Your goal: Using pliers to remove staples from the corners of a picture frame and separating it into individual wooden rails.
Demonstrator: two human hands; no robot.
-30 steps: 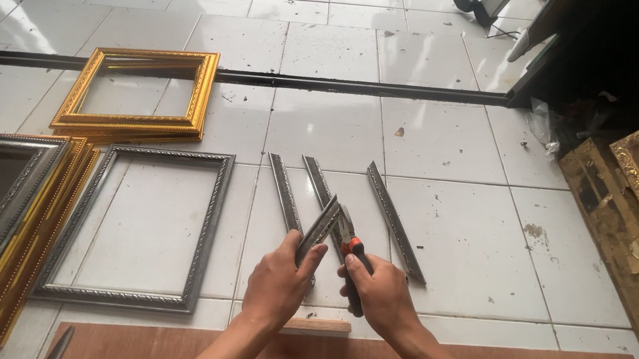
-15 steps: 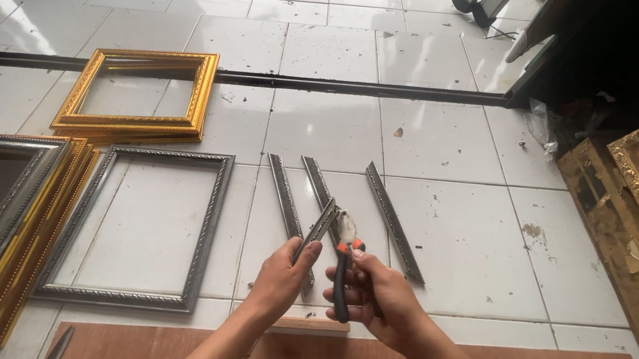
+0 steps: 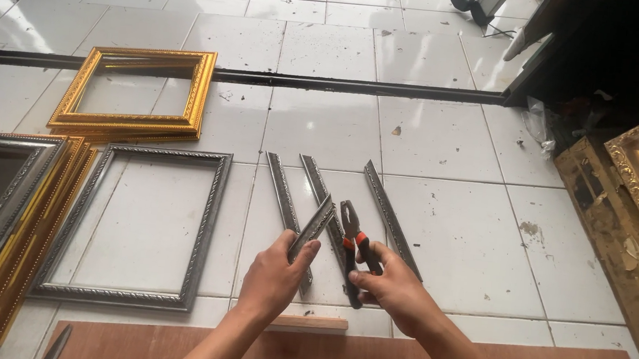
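A short moulding strip [image 3: 313, 227] is clamped in the left hand [image 3: 271, 276], slanting up-right toward pliers [image 3: 353, 248] gripped by the right hand [image 3: 393, 288] just beside it at lower centre.

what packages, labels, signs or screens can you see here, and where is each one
None of those show in the head view: no package, label, sign or screen.
Nearest to one: crumpled clear plastic on the tiled floor at upper right, beside the dark opening, with nothing readable on it.
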